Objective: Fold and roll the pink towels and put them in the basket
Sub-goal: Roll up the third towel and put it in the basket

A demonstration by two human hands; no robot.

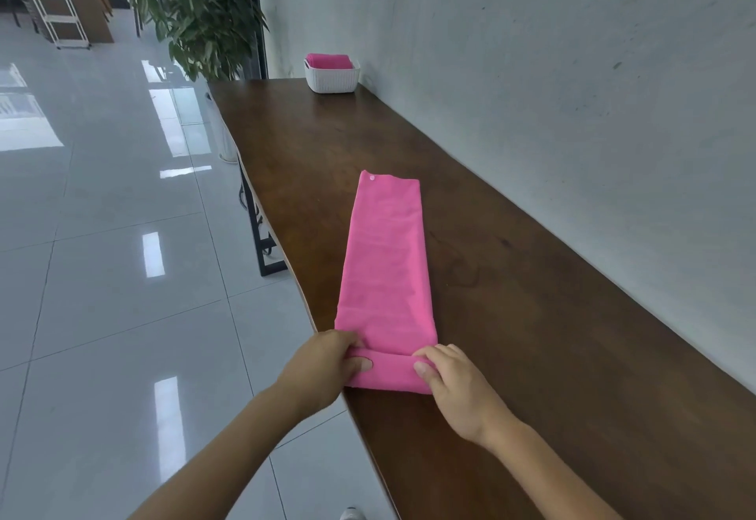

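Both hands grip pink towel (384, 266) near rolled end: left hand (327, 360), right hand (450, 380).

Your pink towel (384, 262) lies folded into a long narrow strip, running lengthwise away from you toward the basket (332, 78). Its end farthest from the basket is turned over into a first small roll, and its end nearest the basket lies flat with a small pale round spot at one corner. The basket is white with a woven-look wall, standing upright well beyond the strip. Rolled pink towels (329, 61) already sit inside the basket, showing above its rim.
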